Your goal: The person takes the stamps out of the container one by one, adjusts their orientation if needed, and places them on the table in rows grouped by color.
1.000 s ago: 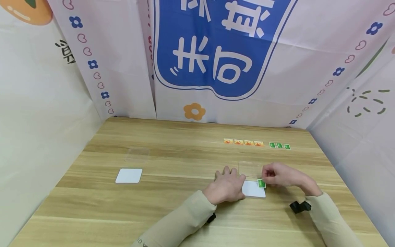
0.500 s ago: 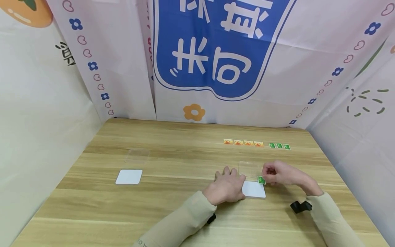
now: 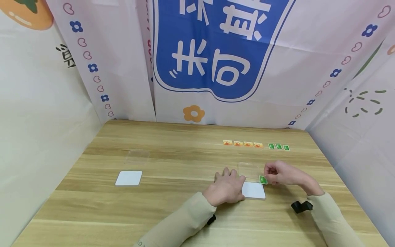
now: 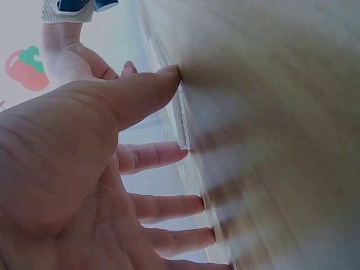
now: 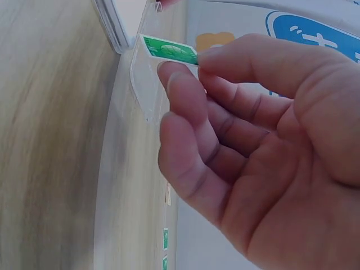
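My left hand (image 3: 226,187) lies with spread fingers at the left end of a white card (image 3: 254,191). Its thumb and index finger hold the card at opposite edges, while the other fingertips touch the table, as the left wrist view shows. Above the card's far right corner, my right hand (image 3: 281,173) pinches a small green stamp-like sticker (image 3: 263,179) with a white border. Thumb and index finger grip one end of that sticker (image 5: 171,49) in the right wrist view. A clear rectangular sheet (image 3: 248,168) lies just behind the card, partly hidden by the sticker.
Several orange-yellow stickers (image 3: 237,143) and three green stickers (image 3: 279,146) form a row towards the back of the wooden table (image 3: 172,223). At the left lie another white card (image 3: 128,178) and a faint clear sheet (image 3: 137,157). Printed cloth (image 3: 132,68) surrounds the back and sides.
The right hand has drawn the green sticker slightly back and right, off the card's corner. My left hand has kept its place on the card. The head view has tilted a little upwards.
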### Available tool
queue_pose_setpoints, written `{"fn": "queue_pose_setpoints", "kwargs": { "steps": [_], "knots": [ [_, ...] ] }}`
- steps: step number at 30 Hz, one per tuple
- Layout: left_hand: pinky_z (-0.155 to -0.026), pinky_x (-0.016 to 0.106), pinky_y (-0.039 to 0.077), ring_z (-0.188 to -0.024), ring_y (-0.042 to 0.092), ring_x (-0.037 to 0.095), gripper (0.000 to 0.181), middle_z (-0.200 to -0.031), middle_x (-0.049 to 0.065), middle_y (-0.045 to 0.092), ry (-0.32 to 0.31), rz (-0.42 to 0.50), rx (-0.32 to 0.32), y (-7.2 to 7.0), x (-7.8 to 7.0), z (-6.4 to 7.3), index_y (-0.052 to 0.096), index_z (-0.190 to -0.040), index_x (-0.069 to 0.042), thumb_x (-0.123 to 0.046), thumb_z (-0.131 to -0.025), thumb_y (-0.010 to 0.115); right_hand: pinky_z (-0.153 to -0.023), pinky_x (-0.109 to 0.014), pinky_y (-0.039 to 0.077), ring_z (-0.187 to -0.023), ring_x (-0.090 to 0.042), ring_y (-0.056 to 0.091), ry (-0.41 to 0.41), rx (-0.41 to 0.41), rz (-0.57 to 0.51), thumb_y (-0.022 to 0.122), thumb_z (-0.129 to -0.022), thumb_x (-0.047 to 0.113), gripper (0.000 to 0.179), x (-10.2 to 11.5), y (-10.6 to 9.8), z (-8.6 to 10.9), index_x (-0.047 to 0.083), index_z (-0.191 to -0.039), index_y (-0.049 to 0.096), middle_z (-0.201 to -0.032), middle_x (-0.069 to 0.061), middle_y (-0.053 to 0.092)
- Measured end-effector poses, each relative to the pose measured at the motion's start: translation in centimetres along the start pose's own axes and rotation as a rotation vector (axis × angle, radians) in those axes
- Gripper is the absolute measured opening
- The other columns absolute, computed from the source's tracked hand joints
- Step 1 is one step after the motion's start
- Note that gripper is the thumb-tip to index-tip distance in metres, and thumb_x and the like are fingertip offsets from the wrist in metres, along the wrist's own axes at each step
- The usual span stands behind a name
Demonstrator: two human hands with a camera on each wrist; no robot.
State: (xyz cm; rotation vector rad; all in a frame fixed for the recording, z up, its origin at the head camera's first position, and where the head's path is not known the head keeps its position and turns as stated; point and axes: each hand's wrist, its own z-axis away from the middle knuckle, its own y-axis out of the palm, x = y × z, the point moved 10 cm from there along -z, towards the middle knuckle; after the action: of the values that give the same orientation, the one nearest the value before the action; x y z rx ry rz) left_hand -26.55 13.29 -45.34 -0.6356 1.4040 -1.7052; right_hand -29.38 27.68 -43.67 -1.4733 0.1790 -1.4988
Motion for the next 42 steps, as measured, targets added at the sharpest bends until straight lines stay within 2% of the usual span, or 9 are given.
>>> {"fn": "queue_pose_setpoints", "kwargs": {
  "steps": [10, 20, 29, 37, 42],
  "knots": [
    [-0.092, 0.054, 0.044, -0.115, 0.044, 0.026, 0.045, -0.122, 0.001, 0.051, -0.002, 0.001, 0.001, 0.1, 0.0, -0.1, 0.055, -0.123, -0.031, -0.055, -0.086, 0.067, -0.049, -0.023, 0.045, -0.057, -0.008, 0.052, -0.026, -0.023, 0.006, 0.061, -0.094, 0.008, 0.007, -0.1, -0.7, 0.1, 0.004, -0.089, 0.058, -0.068, -0.001, 0.056],
    [-0.093, 0.055, 0.044, -0.115, 0.044, 0.026, 0.046, -0.123, 0.002, 0.051, -0.003, 0.007, 0.008, 0.2, 0.0, 0.0, 0.055, -0.124, -0.031, -0.055, -0.086, 0.067, -0.051, -0.029, 0.051, -0.061, -0.009, 0.054, -0.039, -0.064, -0.015, 0.059, -0.090, -0.002, 0.006, -0.4, -1.2, 0.0, 0.004, -0.091, 0.058, -0.074, -0.004, 0.057],
    [-0.093, 0.055, 0.044, -0.116, 0.044, 0.027, 0.044, -0.124, 0.002, 0.051, 0.004, 0.007, -0.002, 0.1, 0.1, 0.0, 0.055, -0.122, -0.031, -0.055, -0.087, 0.067, -0.055, -0.032, 0.053, -0.063, -0.012, 0.056, -0.022, -0.108, -0.045, 0.062, -0.092, 0.005, 0.005, -1.2, -2.5, 0.4, 0.003, -0.096, 0.060, -0.077, -0.008, 0.061],
    [-0.097, 0.057, 0.042, -0.123, 0.043, 0.029, 0.046, -0.128, 0.003, 0.051, 0.005, 0.014, -0.003, 0.2, 0.0, 0.1, 0.054, -0.126, -0.031, -0.054, -0.088, 0.066, -0.058, -0.032, 0.054, -0.064, -0.011, 0.057, -0.005, -0.148, -0.038, 0.063, -0.093, 0.007, 0.007, -2.0, -3.7, 0.9, 0.002, -0.097, 0.062, -0.079, -0.010, 0.062],
    [-0.096, 0.056, 0.043, -0.118, 0.044, 0.027, 0.046, -0.126, 0.002, 0.051, -0.001, 0.006, -0.005, 0.3, 0.1, 0.0, 0.054, -0.125, -0.031, -0.055, -0.088, 0.065, -0.058, -0.033, 0.055, -0.064, -0.016, 0.060, -0.001, -0.164, -0.037, 0.062, -0.093, 0.007, 0.010, -2.3, -4.4, 1.3, -0.001, -0.099, 0.062, -0.080, -0.012, 0.063]
  ]
}}
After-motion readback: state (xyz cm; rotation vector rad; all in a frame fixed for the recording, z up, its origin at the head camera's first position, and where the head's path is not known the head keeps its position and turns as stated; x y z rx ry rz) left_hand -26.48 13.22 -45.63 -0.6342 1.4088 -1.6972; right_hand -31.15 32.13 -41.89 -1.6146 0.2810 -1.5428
